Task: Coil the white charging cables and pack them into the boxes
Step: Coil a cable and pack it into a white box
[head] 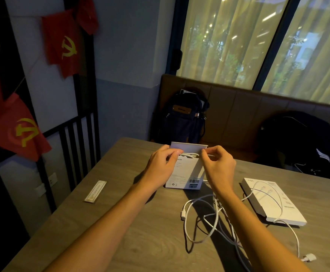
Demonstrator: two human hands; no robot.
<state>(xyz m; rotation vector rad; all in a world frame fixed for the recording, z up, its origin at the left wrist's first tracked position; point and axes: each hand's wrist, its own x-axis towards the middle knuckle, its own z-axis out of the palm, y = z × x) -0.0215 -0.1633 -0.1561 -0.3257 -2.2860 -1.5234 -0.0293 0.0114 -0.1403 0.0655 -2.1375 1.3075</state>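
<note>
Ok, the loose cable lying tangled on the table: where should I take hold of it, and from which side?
Take the loose cable just behind the plug at its left end. That end lies free on the table, clear of the tangle, with bare wood beside it, so come from above and the left. Probably avoid the middle, where loops cross.

a barcode on the upright box (183, 173); red flags (62, 44) bear yellow hammer-and-sickle signs
</note>
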